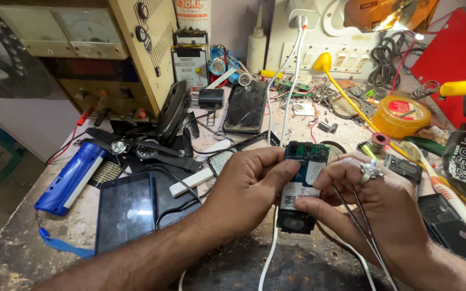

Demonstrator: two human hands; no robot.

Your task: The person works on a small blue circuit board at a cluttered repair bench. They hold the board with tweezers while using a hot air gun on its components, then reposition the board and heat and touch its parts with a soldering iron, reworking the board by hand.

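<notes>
Item: small phone circuit board (304, 175), blue-green at the top with a white label patch lower down and a dark block at its near end, the whole held upright above the near middle of the counter (22, 248). Judged light, stiff and fragile: bare components on the face, so best taken by the side edges and not across the face; likely to flex or crack if pinched hard.

Left hand (249, 188): comes in from the near left, forearm low over the counter, fingers curled, thumb and fingertips gripping the board's left edge and upper corner.

Right hand (384, 207): comes in from the near right, a large silver ring (369, 171) on one finger, thumb under the board's lower right edge and fingers closed on its right side. Thin dark metal tweezers (362, 226) lie tucked along this hand, pointing toward the wrist.

Nearby: white cable (284, 108) running from the far wall socket down past the board toward the near edge. Left: dark tablet (125, 210), blue torch (71, 178), wristwatches (133, 148). Far: black smartphone (246, 106) lying face up, beige bench power supply (114, 48), white glue bottle (257, 46). Right: round yellow tub (400, 116), solder spool (377, 141), yellow-handled tool (465, 88).
</notes>
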